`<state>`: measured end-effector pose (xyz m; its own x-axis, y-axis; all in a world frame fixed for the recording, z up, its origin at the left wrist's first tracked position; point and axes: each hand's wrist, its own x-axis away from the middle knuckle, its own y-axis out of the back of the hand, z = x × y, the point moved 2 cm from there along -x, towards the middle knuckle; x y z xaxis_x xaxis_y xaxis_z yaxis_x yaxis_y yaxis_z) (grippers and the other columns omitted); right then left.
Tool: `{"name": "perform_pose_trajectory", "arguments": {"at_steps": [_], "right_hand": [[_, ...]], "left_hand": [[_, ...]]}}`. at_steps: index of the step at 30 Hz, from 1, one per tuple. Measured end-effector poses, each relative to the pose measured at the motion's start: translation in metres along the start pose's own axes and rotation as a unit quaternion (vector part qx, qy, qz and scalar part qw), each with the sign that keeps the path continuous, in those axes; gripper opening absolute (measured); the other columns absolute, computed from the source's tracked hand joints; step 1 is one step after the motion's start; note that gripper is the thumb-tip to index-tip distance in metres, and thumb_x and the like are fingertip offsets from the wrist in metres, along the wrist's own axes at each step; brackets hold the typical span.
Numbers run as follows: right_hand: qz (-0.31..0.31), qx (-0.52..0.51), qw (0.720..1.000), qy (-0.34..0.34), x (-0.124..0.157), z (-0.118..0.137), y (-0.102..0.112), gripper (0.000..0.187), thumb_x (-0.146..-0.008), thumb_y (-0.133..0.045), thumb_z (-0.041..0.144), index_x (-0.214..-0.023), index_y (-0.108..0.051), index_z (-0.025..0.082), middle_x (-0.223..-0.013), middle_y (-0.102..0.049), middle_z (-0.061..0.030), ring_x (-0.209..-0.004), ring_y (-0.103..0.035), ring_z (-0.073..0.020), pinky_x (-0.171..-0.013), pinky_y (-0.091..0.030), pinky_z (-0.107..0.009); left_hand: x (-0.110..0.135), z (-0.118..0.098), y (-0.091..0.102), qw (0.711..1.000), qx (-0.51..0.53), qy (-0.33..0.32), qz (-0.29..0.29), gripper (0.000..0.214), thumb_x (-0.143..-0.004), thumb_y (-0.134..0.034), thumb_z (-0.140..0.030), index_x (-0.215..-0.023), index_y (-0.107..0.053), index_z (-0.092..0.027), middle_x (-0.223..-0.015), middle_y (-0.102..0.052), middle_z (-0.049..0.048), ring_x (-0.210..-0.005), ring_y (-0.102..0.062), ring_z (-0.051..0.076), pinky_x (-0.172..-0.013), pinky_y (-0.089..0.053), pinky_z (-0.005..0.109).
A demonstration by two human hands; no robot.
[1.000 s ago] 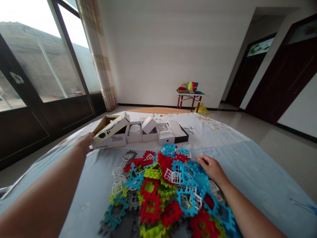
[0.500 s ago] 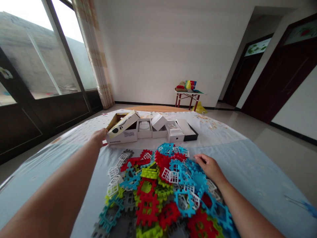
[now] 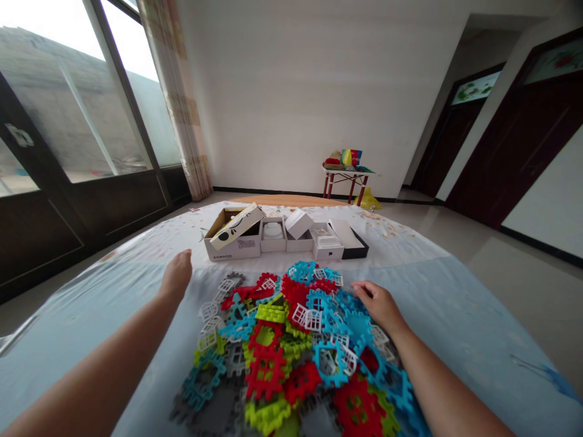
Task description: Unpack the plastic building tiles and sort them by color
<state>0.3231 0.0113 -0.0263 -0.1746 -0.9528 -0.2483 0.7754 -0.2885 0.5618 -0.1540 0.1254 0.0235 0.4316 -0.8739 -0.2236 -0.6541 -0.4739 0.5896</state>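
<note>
A heap of interlocking plastic tiles (image 3: 291, 340) in red, blue, green, grey and white lies on a pale blue cloth in front of me. My right hand (image 3: 379, 304) rests palm down on the blue tiles at the heap's right edge, fingers curled loosely over them. My left hand (image 3: 177, 280) hovers over the cloth left of the heap, fingers together and holding nothing, a short way in front of a white cardboard box (image 3: 233, 238) with a tilted lid.
Beyond the heap stands a row of small open boxes (image 3: 314, 238), one with a black base. A small red-legged table (image 3: 347, 176) with colourful items stands by the far wall. Large windows run along the left; dark doors are on the right.
My left hand has let go of the white cardboard box and drawn back toward me. The box now sits farther from that hand. My right hand has stayed on the tiles.
</note>
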Motion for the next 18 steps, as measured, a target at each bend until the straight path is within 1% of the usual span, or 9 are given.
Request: {"name": "perform_pose_trajectory", "arguments": {"at_steps": [2,3,4,6,9,11,13,18], "right_hand": [[-0.003,-0.006,1.0,0.004,0.0,0.001,0.0,0.038,-0.077,-0.047,0.05,-0.088,-0.067,0.02,-0.079,-0.07,-0.0064,-0.077,-0.063,-0.0232,-0.072,-0.048,-0.032],[-0.004,-0.01,1.0,0.005,-0.001,0.001,0.0,0.038,-0.077,-0.046,0.051,-0.088,-0.066,0.02,-0.078,-0.07,-0.0065,-0.076,-0.063,-0.0232,-0.072,-0.048,-0.032],[-0.005,-0.014,1.0,0.007,-0.001,0.002,-0.001,0.039,-0.077,-0.046,0.051,-0.087,-0.066,0.02,-0.078,-0.07,-0.0066,-0.076,-0.063,-0.0231,-0.071,-0.048,-0.032],[-0.009,-0.021,1.0,0.008,-0.002,0.002,-0.001,0.039,-0.077,-0.046,0.052,-0.086,-0.067,0.019,-0.076,-0.069,-0.0068,-0.075,-0.063,-0.023,-0.071,-0.048,-0.032],[-0.015,-0.026,0.999,0.013,-0.003,0.002,-0.001,0.039,-0.076,-0.046,0.051,-0.085,-0.067,0.019,-0.073,-0.069,-0.0062,-0.073,-0.063,-0.0223,-0.07,-0.047,-0.031],[-0.02,-0.03,0.999,0.019,-0.003,0.002,0.0,0.037,-0.076,-0.046,0.05,-0.083,-0.067,0.02,-0.072,-0.069,-0.0055,-0.071,-0.063,-0.0216,-0.069,-0.047,-0.031],[-0.025,-0.037,0.999,0.024,-0.003,0.002,0.0,0.035,-0.076,-0.047,0.048,-0.082,-0.067,0.02,-0.073,-0.069,-0.0051,-0.071,-0.064,-0.021,-0.069,-0.048,-0.031],[-0.034,-0.063,0.997,0.021,-0.004,0.0,0.0,0.033,-0.076,-0.047,0.046,-0.081,-0.067,0.019,-0.071,-0.069,-0.0052,-0.07,-0.064,-0.0208,-0.069,-0.049,-0.03]], "left_hand": [[0.024,0.015,0.013,0.999,-0.033,-0.035,0.018,0.042,-0.085,-0.038,-0.036,-0.119,-0.053,-0.019,-0.124,-0.053,0.0105,-0.125,-0.037,0.027,-0.104,-0.028,0.043],[0.036,0.022,0.019,0.991,-0.104,-0.076,0.024,0.048,-0.084,-0.036,-0.042,-0.125,-0.049,-0.019,-0.129,-0.049,0.0104,-0.127,-0.034,0.028,-0.105,-0.025,0.044],[0.048,0.031,0.023,0.981,-0.165,-0.094,0.025,0.054,-0.083,-0.033,-0.046,-0.129,-0.045,-0.02,-0.133,-0.045,0.0108,-0.128,-0.032,0.03,-0.105,-0.024,0.045],[0.069,0.048,0.027,0.963,-0.252,-0.089,0.046,0.062,-0.081,-0.031,-0.052,-0.134,-0.04,-0.02,-0.138,-0.04,0.0122,-0.128,-0.032,0.031,-0.104,-0.025,0.046],[0.097,0.063,0.025,0.939,-0.321,-0.079,0.093,0.065,-0.081,-0.028,-0.053,-0.137,-0.035,-0.02,-0.141,-0.036,0.0122,-0.13,-0.028,0.031,-0.104,-0.021,0.049],[0.112,0.064,0.023,0.928,-0.35,-0.079,0.103,0.064,-0.082,-0.027,-0.053,-0.137,-0.036,-0.022,-0.143,-0.034,0.0092,-0.132,-0.024,0.029,-0.106,-0.017,0.049],[0.121,0.059,0.022,0.918,-0.375,-0.08,0.1,0.063,-0.082,-0.026,-0.054,-0.136,-0.038,-0.024,-0.144,-0.033,0.0064,-0.134,-0.021,0.027,-0.107,-0.014,0.047],[0.126,0.045,0.025,0.905,-0.406,-0.083,0.099,0.063,-0.082,-0.024,-0.055,-0.135,-0.039,-0.025,-0.143,-0.034,0.0064,-0.133,-0.024,0.027,-0.107,-0.016,0.046]]}}
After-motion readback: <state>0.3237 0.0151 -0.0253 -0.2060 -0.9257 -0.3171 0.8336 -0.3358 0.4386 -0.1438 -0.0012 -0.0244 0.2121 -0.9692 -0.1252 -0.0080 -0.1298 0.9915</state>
